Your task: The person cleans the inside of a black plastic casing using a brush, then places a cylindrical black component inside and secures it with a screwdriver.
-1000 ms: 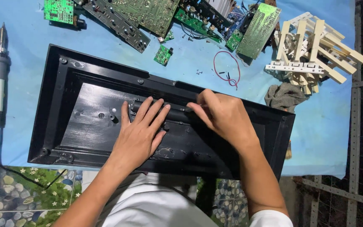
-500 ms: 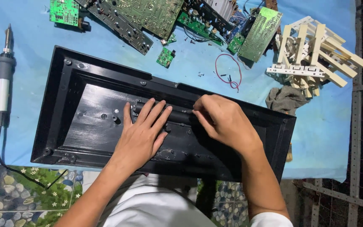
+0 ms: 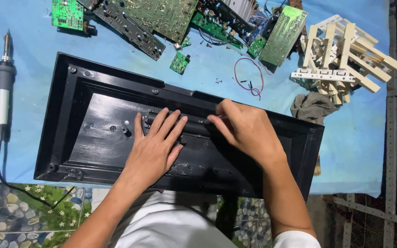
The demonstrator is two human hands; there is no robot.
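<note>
Hands, two: left hand (image 3: 155, 147), right hand (image 3: 249, 131) on one black casing (image 3: 93, 138).

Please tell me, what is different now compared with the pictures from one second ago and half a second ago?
Very little. The right hand drew its fingers together into a pinch at the dark ridge inside the black casing; whether it grips a small part is unclear. The left hand stayed flat, fingers spread, on that ridge. The casing, circuit boards, soldering tool and red wire kept their places.
</note>
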